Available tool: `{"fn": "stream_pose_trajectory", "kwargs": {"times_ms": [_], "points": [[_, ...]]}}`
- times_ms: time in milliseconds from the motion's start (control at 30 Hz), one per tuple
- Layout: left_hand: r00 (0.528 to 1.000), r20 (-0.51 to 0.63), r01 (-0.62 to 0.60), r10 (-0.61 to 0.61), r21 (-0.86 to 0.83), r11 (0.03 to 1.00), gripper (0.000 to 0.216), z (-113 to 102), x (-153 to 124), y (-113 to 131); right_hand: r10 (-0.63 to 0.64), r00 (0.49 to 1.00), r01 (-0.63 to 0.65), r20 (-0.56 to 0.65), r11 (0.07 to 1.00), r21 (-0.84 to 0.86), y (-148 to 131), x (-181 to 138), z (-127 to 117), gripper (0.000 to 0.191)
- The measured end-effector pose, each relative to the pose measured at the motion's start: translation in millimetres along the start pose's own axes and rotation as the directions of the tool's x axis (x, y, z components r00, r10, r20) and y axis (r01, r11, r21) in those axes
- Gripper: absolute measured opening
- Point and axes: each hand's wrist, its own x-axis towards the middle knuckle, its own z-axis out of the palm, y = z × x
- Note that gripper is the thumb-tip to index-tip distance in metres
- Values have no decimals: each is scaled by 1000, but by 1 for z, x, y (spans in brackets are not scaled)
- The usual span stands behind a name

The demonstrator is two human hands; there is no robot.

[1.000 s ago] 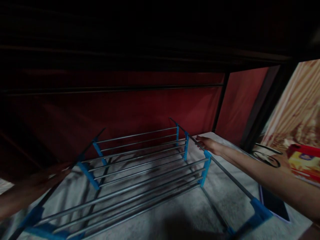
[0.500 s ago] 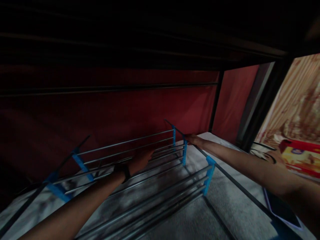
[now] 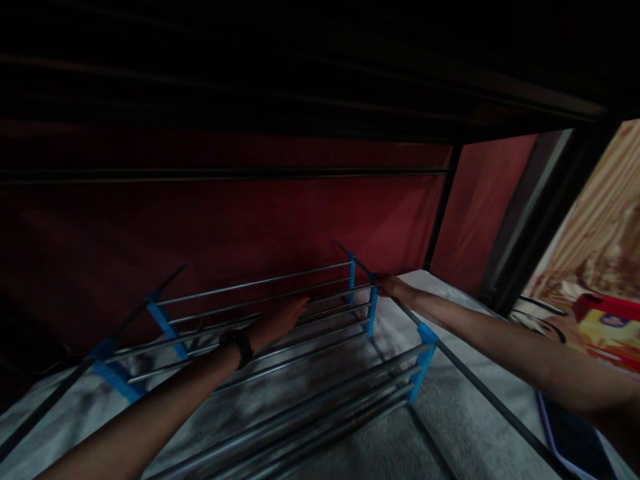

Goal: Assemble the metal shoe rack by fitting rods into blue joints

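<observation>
The left hand [image 3: 279,319] has been shifted, open, onto the rods of the rack [image 3: 424,360], while the right hand's [image 3: 393,285] grip at its side rail cannot be told.

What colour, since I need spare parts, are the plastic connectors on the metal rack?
Blue; the head view shows it best on the connectors beside the right hand.

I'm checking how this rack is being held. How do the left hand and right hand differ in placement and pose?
The left hand lies flat, fingers stretched, on the silver crossbars of the rack; the right hand curls on the dark side rail by a blue connector. The left wrist wears a dark band; the right wrist is bare. Both touch the same rack.
</observation>
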Motion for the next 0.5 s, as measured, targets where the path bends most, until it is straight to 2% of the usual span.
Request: {"fn": "stream_pose_trajectory", "kwargs": {"times_ms": [367, 500], "points": [[999, 41, 13, -15, 53, 998, 38, 0, 3, 1, 13, 1000, -12, -19, 999, 42, 3, 0, -2, 26], [1000, 24, -10, 6, 150, 989, 38, -1, -2, 7, -6, 1000, 7, -15, 999, 47, 0, -3, 0, 34]]}}
